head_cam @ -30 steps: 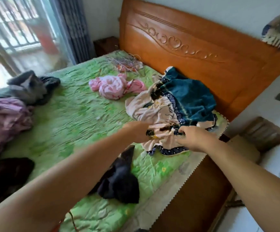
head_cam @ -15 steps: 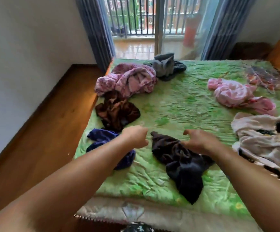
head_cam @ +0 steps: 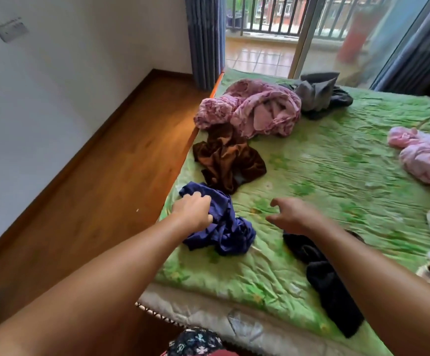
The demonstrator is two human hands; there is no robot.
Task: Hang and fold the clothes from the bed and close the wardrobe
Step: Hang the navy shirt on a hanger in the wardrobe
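Left of the left grip (head_cam: 193, 210) we see a white wall (head_cam: 67, 73) bearing a small plate (head_cam: 11, 29), and below it a wooden floor (head_cam: 93, 188). Beyond the grip, past the bed (head_cam: 337, 176) with its green quilt, blue curtains (head_cam: 205, 39) flank a glass door (head_cam: 302, 39) onto a railed, tiled balcony (head_cam: 257, 57) bright with daylight.

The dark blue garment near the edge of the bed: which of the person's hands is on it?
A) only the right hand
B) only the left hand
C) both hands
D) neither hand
B: the left hand grips the dark blue garment, its fingers curled into the cloth, while the right hand hovers over the green bedcover, apart from that garment and holding nothing.
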